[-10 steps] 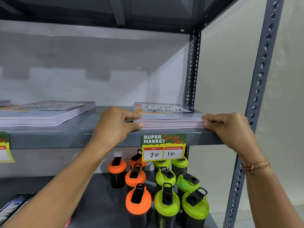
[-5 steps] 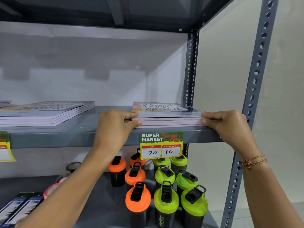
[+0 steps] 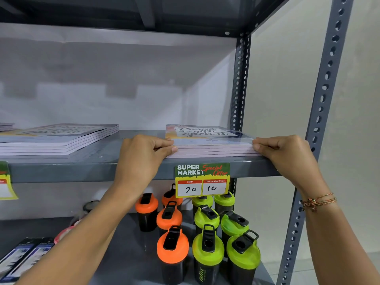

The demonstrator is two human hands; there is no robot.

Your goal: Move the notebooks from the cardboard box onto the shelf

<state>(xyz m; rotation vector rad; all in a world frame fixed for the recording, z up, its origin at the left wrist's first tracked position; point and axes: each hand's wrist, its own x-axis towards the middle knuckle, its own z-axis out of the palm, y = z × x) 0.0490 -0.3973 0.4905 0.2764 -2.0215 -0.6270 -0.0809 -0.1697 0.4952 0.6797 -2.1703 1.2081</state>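
A stack of notebooks (image 3: 209,140) with a lettered cover lies flat at the right end of the grey shelf (image 3: 102,169). My left hand (image 3: 144,159) pinches the stack's left front corner. My right hand (image 3: 287,155) pinches its right front corner. A second stack of notebooks (image 3: 59,138) lies further left on the same shelf. The cardboard box is out of view.
A price tag (image 3: 202,179) hangs from the shelf edge under the stack. On the lower shelf stand several orange-lidded and green-lidded shaker bottles (image 3: 207,243). Packaged items (image 3: 22,258) lie at the lower left. Grey slotted uprights (image 3: 320,112) frame the right side.
Both hands stay on the corners of the right stack, which has barely shifted. The view has tilted slightly, showing more of the lower shelf.
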